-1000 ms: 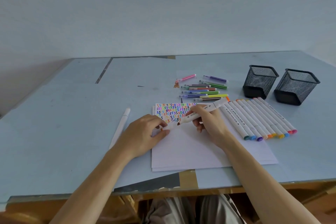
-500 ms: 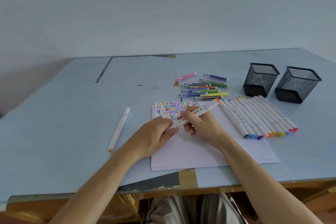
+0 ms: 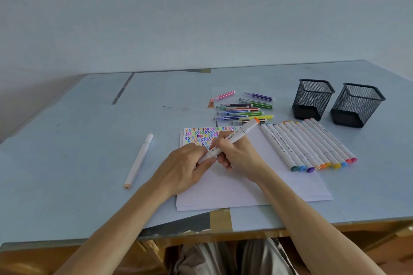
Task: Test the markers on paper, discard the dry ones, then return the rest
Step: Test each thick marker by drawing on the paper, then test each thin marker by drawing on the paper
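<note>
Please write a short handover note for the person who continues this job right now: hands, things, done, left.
Both hands, left hand and right hand, grip the white orange-capped marker over the white paper stack. Colourful test scribbles fill its top left part. White thick markers lie in a row; thin coloured pens behind. One white marker lies apart, left. Black mesh cups look empty. Left: finish testing, discard, return.

Head-worn view, forward and downward
</note>
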